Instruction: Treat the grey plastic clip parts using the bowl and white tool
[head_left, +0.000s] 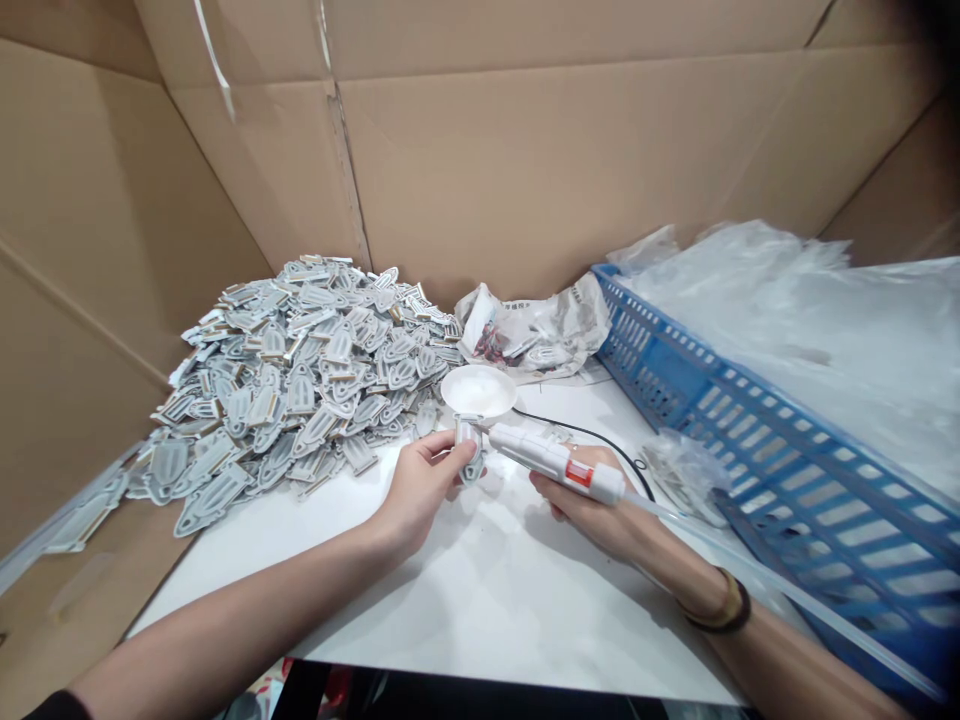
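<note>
Between thumb and fingers, my left hand (429,487) pinches a small grey plastic part (470,447), held just above the white table (480,610). My right hand (592,512) is wrapped round a white hot glue gun (551,460) with a red label. Its nozzle points left, close to the upper end of the part; whether they touch, I cannot tell. A long clear glue stick (780,572) runs out of the gun's rear over my forearm. Just behind the part sits a white dish (480,390) with white material in it.
A large heap of similar grey parts (300,370) rises on the left. Crumpled printed paper (540,325) lies at the back. A blue plastic crate (712,400) with clear bags (840,330) flanks the right side. A black cable (592,432) crosses the table. Cardboard walls (525,160) enclose the space.
</note>
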